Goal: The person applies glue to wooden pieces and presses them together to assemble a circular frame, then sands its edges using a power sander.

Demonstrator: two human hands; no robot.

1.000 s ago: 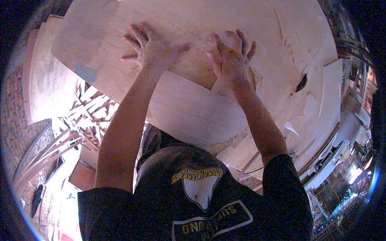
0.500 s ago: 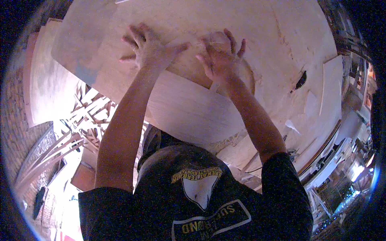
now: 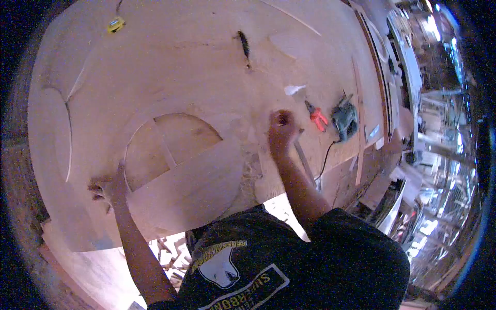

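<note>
My left hand rests with fingers apart on the wooden sheet, beside the left edge of a rounded wooden piece. The piece's lower half is a solid pale panel. Its upper half is a thin curved rim with a narrow strip across the opening. My right hand is over the sheet to the right of this piece, its fingers curled and somewhat blurred. Whether anything is inside that hand is hidden. A narrow greyish strip shows beside my right wrist. Red-handled pliers lie to the right of the hand.
A corded power tool sits beyond the pliers. A yellow tape measure lies at the far left, and a dark serrated piece at the upper middle. A white scrap is near the pliers. Wood offcuts lie below the table edge.
The view has swung right. My left hand has gone from above the rounded piece to its left edge. My right hand has left the piece, moved right and curled its fingers.
</note>
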